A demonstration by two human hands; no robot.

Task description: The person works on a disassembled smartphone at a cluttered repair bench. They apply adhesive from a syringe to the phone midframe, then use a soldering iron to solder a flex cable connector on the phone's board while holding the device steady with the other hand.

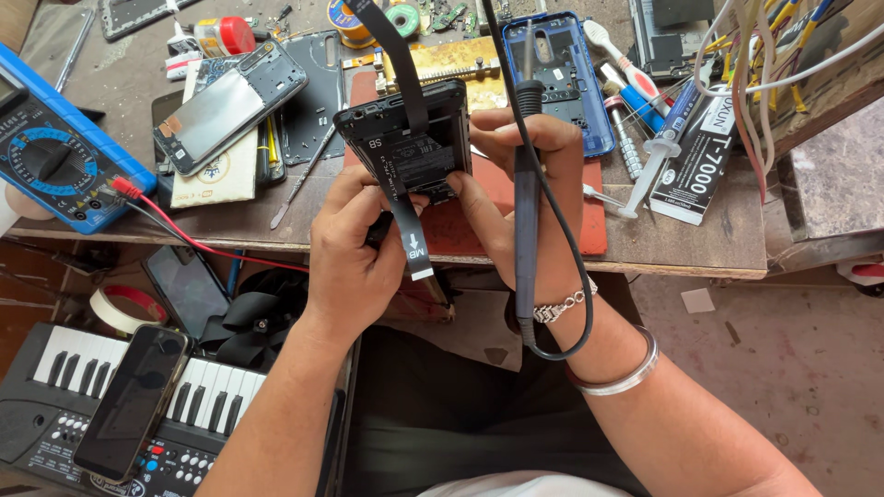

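Note:
An opened black phone body (405, 133) is held above the front edge of the wooden bench, its inner side up. A black flat ribbon cable (410, 221) runs over it and hangs down past its lower end. My left hand (354, 248) grips the phone's lower left and pinches the cable. My right hand (520, 189) steadies the phone's right edge, while a dark pen-shaped soldering handle (527, 184) with a black cord lies across its back and wrist.
A blue multimeter (55, 152) with a red lead sits at left. Phone parts (230, 101), a blue phone frame (552, 74), a syringe (656, 161), a glue box (702, 166) and a red mat (552, 221) crowd the bench. Below lie a keyboard (101, 405) and a phone (133, 400).

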